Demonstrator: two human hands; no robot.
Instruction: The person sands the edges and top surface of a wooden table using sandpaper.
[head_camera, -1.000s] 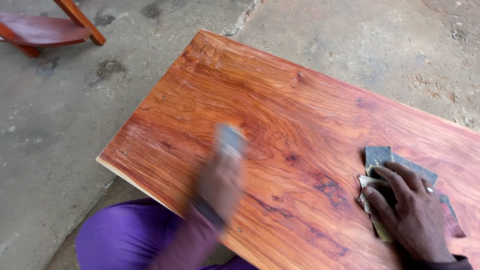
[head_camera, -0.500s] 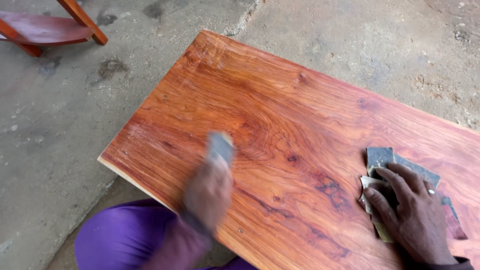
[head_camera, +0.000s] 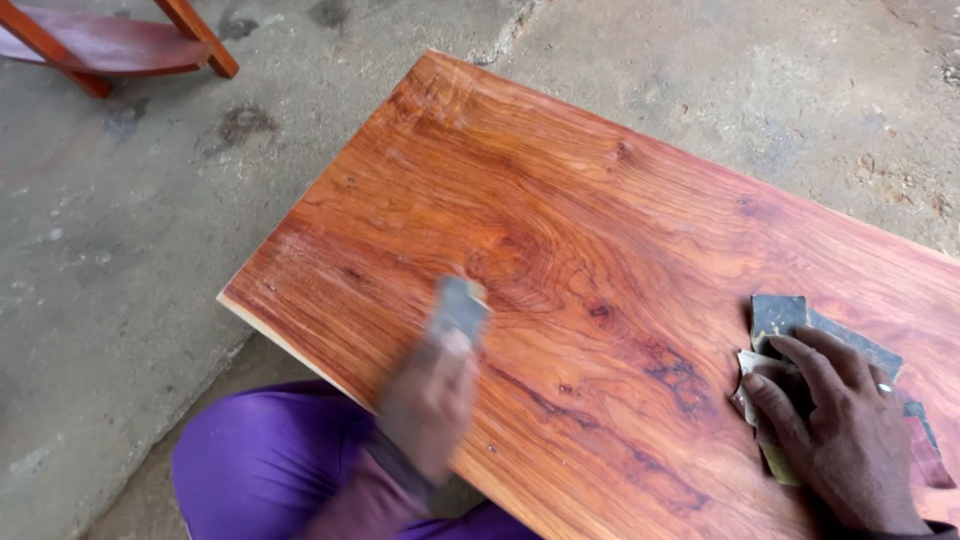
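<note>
A grey abrasive pad (head_camera: 461, 307) is pressed under the blurred left hand (head_camera: 430, 405), fingers curled onto it, near the front left part of the reddish wooden board (head_camera: 560, 210), which lies flat above the concrete floor (head_camera: 110, 250). Spare dark sanding sheets (head_camera: 790, 320) are pinned at the board's right end by the right hand (head_camera: 840, 430), its fingers spread flat and gripping nothing. Rubbing is judged to be in progress; how much surface is left cannot be told from the even sheen.

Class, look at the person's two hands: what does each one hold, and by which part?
The left hand presses a grey sanding pad to the board, gripping its near end. The right hand lies flat on sandpaper sheets, holding nothing.
</note>
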